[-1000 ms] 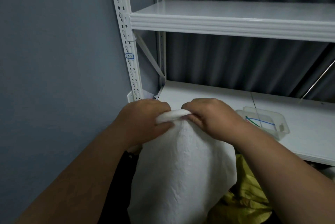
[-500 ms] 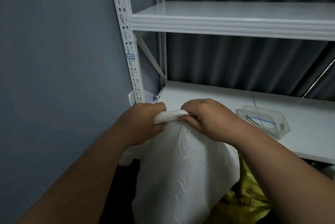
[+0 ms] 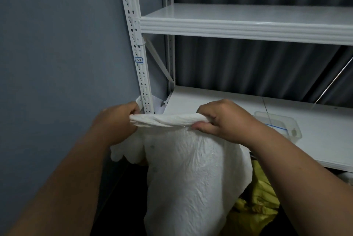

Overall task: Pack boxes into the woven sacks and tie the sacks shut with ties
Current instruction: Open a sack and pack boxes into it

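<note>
Left hand [image 3: 116,123] and right hand [image 3: 227,121] each grip one end of the bunched, twisted top of a white woven sack [image 3: 191,178], the roll stretched level between them. Sack body hangs below, crumpled, a loose flap under the left hand. Yellow sack [image 3: 256,203] crumpled low right, just beside the white one. White metal rack: perforated upright [image 3: 133,44] with small blue-outlined label [image 3: 138,60], upper shelf [image 3: 238,25], lower shelf [image 3: 315,140]. Clear plastic tray [image 3: 294,126] on lower shelf, blue tie [image 3: 277,126] inside. Grey wall left, dark corrugated panel behind rack.
</note>
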